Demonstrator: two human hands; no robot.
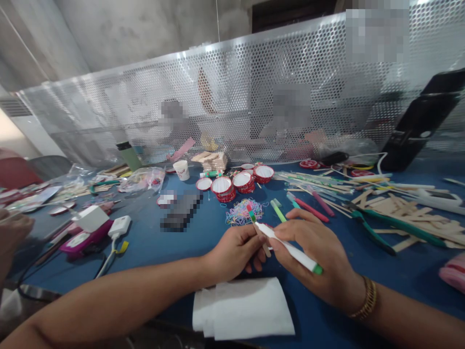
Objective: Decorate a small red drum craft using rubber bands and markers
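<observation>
My left hand is closed around a wooden craft stick, whose upper end is coloured red and green. In my right hand is a white marker with a green end, its tip at the coloured part of the stick. Just beyond the hands lies a heap of small coloured rubber bands. A marker with a light green body rests beside the heap, and pink-red markers lie further right. Below my hands is a folded white cloth or tissue.
Red round containers and a paper cup stand toward the back, before a perforated metal screen. Green-handled pliers and many loose craft sticks lie right. A white charger and another person's hand are left.
</observation>
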